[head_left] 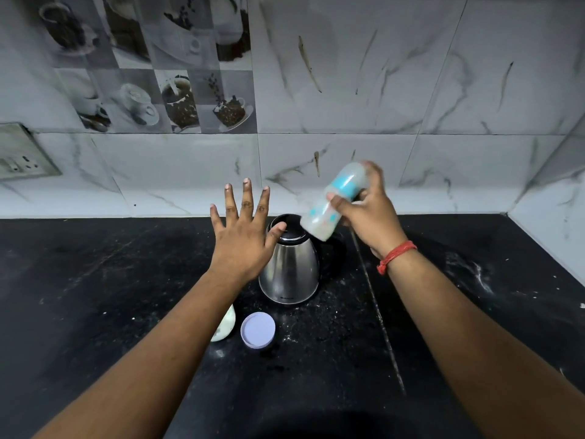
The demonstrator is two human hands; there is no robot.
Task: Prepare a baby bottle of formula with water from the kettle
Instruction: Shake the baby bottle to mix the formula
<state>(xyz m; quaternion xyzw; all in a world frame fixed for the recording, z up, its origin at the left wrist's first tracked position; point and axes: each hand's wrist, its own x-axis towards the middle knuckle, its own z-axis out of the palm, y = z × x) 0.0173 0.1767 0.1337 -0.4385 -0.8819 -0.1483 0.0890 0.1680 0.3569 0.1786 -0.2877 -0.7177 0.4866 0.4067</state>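
Head camera looks down on a black stone countertop (110,296) backed by grey marbled wall tiles (348,90). Right hand (367,210) grips a baby bottle (332,204) in the air, fingers and thumb curled round its middle near the turquoise collar; the bottle is tilted, capped end up toward the wall, base down and left, just above the kettle, and it is blurred. A red thread bracelet (397,255) circles that wrist. Left hand (243,236) is raised over the counter with all fingers straight and spread wide, holding nothing; its thumb lies in front of the kettle's black lid. The stainless steel kettle (291,270) stands upright on the counter between the two arms. Nearer the camera, a round lilac lid (258,330) lies flat on the counter, and just left of it a whitish container (226,326) shows partly from behind the left forearm. A wall socket (22,153) sits at the far left.
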